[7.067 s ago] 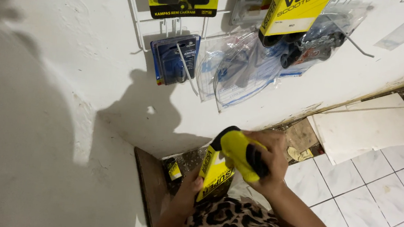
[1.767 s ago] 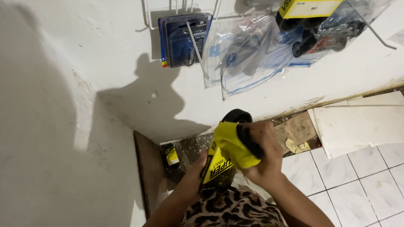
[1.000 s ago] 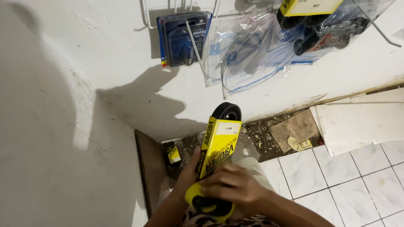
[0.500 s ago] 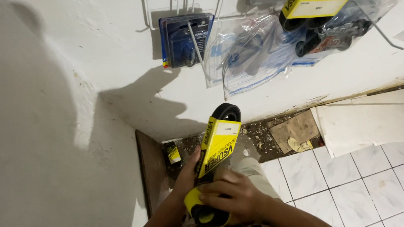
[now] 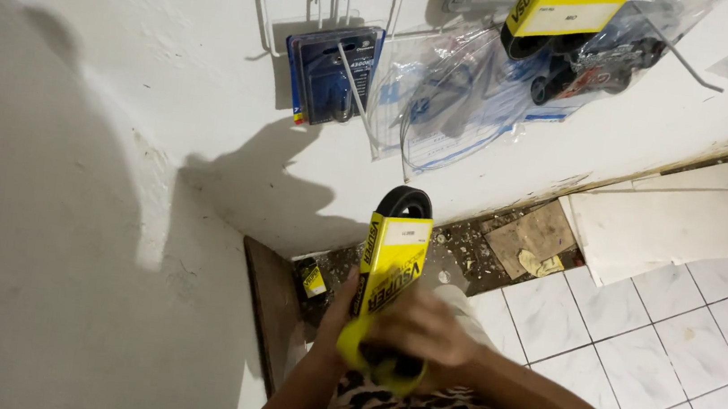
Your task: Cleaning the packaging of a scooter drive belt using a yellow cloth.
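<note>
The right hand [image 5: 423, 328] curls its fingers over the lower end of an upright black belt in a yellow sleeve [image 5: 391, 261]. The left hand [image 5: 337, 305] grips its left edge from behind; its fingers are hidden.

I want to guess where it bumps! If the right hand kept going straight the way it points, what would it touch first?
The right hand points leftward across the yellow sleeved black rubber belt, already under its fingers. Beyond that, probably the left hand behind the sleeve, then the white plaster wall; depth is unclear.
</note>
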